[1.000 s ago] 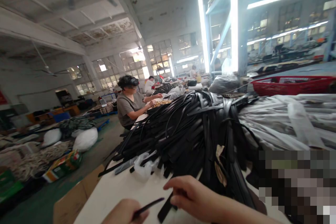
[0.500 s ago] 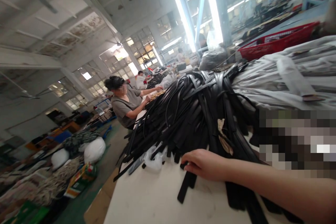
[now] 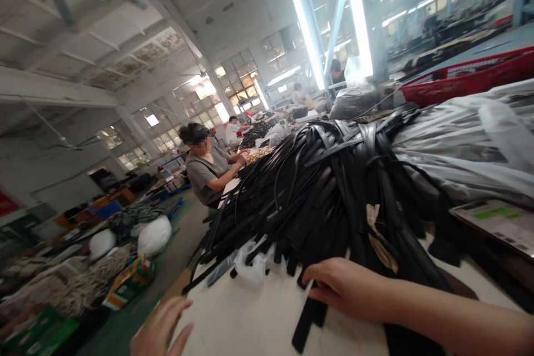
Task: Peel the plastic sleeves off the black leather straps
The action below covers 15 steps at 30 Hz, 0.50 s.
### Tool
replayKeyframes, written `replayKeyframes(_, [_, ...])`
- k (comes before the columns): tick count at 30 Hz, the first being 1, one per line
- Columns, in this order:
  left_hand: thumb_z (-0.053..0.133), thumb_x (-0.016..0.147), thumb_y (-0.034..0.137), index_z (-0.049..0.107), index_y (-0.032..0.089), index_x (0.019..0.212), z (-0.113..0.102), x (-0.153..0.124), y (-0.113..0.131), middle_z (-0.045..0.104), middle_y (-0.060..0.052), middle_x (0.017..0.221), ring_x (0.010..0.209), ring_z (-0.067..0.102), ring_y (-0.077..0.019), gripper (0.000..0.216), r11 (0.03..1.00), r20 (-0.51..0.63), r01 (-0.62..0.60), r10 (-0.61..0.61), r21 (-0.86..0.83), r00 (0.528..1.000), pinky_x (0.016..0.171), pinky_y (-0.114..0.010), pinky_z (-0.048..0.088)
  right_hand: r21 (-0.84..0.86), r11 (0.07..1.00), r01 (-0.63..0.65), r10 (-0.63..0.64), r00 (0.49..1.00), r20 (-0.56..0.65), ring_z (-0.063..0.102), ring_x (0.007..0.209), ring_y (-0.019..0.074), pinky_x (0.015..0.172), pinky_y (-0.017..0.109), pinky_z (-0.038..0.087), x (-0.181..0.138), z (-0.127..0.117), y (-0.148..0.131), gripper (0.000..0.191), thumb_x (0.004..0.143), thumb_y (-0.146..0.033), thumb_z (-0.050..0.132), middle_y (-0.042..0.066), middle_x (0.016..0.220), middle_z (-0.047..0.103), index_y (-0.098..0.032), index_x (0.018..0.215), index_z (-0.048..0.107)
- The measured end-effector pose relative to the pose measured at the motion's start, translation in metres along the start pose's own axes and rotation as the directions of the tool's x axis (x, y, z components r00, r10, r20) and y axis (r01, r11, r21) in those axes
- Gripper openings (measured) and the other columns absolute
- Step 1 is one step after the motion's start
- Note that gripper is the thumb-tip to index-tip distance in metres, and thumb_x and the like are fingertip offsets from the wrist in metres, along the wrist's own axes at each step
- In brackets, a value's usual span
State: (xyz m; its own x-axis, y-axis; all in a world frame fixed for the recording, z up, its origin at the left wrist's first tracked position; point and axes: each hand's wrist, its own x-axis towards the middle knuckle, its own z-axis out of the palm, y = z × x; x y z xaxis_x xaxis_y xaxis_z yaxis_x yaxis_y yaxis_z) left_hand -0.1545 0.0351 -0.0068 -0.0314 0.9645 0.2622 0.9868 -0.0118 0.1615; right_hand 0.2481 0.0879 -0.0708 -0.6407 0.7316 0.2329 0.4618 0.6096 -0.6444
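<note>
A big heap of black straps (image 3: 325,194) lies on the white table (image 3: 250,317). My right hand (image 3: 346,289) rests at the near edge of the heap, its fingers curled over the end of a black strap (image 3: 306,322) that sticks out toward me. My left hand (image 3: 161,328) hovers at the table's left edge, blurred, with fingers spread and nothing in it. A crumpled clear plastic bag (image 3: 250,264) lies between the two hands, against the heap.
A person in a grey shirt (image 3: 206,169) works farther along the table. Grey wrapped bundles (image 3: 459,150) and a red basket (image 3: 471,75) lie to the right, and a phone (image 3: 496,222) near them. White sacks (image 3: 152,236) and boxes cover the floor on the left.
My left hand, gone half a second ago, is back in view at lower left, now without the thin strap it held. My right hand stays on the strap ends.
</note>
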Motion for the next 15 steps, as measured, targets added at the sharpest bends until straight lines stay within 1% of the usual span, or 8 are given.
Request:
replayKeyframes(2, [0.058, 0.079, 0.036, 0.062, 0.031, 0.119, 0.022, 0.019, 0.034, 0.061, -0.003, 0.130, 0.122, 0.054, -0.0265, 0.040, 0.975, 0.073, -0.215, 0.219, -0.059, 0.973, 0.099, -0.041, 0.049, -0.003, 1.000, 0.004, -0.004, 1.000, 0.015, 0.067, 0.077, 0.0213, 0.068, 0.027, 0.045, 0.000, -0.003, 0.000, 0.027, 0.089, -0.028, 0.051, 0.008, 0.085, 0.071, -0.018, 0.108, 0.067])
replayKeyframes(3, [0.060, 0.078, 0.030, 0.060, 0.028, 0.122, 0.033, 0.029, 0.052, 0.059, -0.005, 0.132, 0.125, 0.051, -0.0274, 0.045, 0.956, 0.082, -0.286, 0.290, -0.061, 0.953, 0.103, -0.045, 0.045, -0.006, 1.000, -0.001, 0.001, 1.000, 0.020, 0.067, 0.077, 0.0213, 0.068, 0.027, 0.046, 0.000, -0.005, 0.000, 0.027, 0.089, -0.028, 0.051, 0.008, 0.085, 0.071, -0.018, 0.108, 0.067])
replayKeyframes(5, [0.062, 0.073, 0.019, 0.068, 0.023, 0.101, 0.052, 0.046, 0.082, 0.064, -0.009, 0.120, 0.116, 0.056, -0.0286, 0.029, 0.930, 0.074, -0.362, 0.365, -0.056, 0.928, 0.099, -0.047, 0.046, -0.011, 1.000, -0.016, 0.016, 0.999, 0.028, 0.067, 0.078, 0.0213, 0.068, 0.027, 0.046, 0.001, -0.007, 0.001, 0.027, 0.089, -0.028, 0.051, 0.008, 0.085, 0.071, -0.018, 0.108, 0.067])
replayKeyframes(7, [0.060, 0.074, 0.013, 0.067, 0.019, 0.076, 0.063, 0.052, 0.098, 0.067, -0.009, 0.103, 0.102, 0.060, -0.0272, 0.010, 0.925, 0.039, -0.378, 0.379, -0.040, 0.925, 0.091, -0.043, 0.049, -0.017, 1.000, -0.017, 0.018, 0.999, 0.029, 0.067, 0.079, 0.0211, 0.069, 0.027, 0.047, 0.002, -0.007, 0.000, 0.027, 0.089, -0.029, 0.050, 0.007, 0.086, 0.071, -0.019, 0.109, 0.066])
replayKeyframes(8, [0.059, 0.076, 0.013, 0.065, 0.019, 0.070, 0.066, 0.050, 0.101, 0.067, -0.009, 0.096, 0.097, 0.061, -0.0258, 0.010, 0.919, 0.019, -0.393, 0.393, -0.029, 0.919, 0.086, -0.041, 0.050, -0.027, 1.000, -0.005, 0.006, 1.000, 0.024, 0.067, 0.080, 0.0212, 0.070, 0.027, 0.048, 0.002, -0.007, 0.000, 0.028, 0.089, -0.029, 0.050, 0.007, 0.087, 0.071, -0.019, 0.110, 0.066])
replayKeyframes(10, [0.056, 0.082, 0.016, 0.063, 0.019, 0.069, 0.067, 0.039, 0.100, 0.066, -0.007, 0.087, 0.088, 0.061, -0.0232, 0.015, 0.889, -0.020, -0.457, 0.457, 0.012, 0.889, 0.078, -0.035, 0.050, -0.065, 0.997, 0.047, -0.046, 0.999, 0.013, 0.067, 0.084, 0.0222, 0.074, 0.029, 0.049, 0.002, -0.007, -0.004, 0.029, 0.089, -0.028, 0.050, 0.008, 0.091, 0.071, -0.019, 0.112, 0.065])
replayKeyframes(13, [0.051, 0.088, 0.017, 0.066, 0.021, 0.081, 0.064, 0.016, 0.092, 0.064, -0.004, 0.078, 0.079, 0.062, -0.0211, 0.017, 0.801, -0.056, -0.581, 0.592, 0.143, 0.804, 0.068, -0.031, 0.049, -0.115, 0.981, 0.157, -0.160, 0.987, -0.017, 0.063, 0.097, 0.0231, 0.085, 0.032, 0.048, 0.000, -0.006, -0.014, 0.034, 0.088, -0.025, 0.051, 0.010, 0.105, 0.068, -0.019, 0.120, 0.061])
replayKeyframes(15, [0.049, 0.088, 0.015, 0.067, 0.023, 0.094, 0.062, 0.001, 0.087, 0.066, -0.003, 0.077, 0.078, 0.064, -0.0209, 0.020, 0.728, -0.064, -0.639, 0.671, 0.248, 0.739, 0.067, -0.030, 0.050, -0.131, 0.965, 0.228, -0.233, 0.972, -0.023, 0.058, 0.109, 0.0232, 0.094, 0.034, 0.045, -0.001, -0.004, -0.022, 0.042, 0.088, -0.023, 0.052, 0.011, 0.120, 0.063, -0.020, 0.130, 0.054])
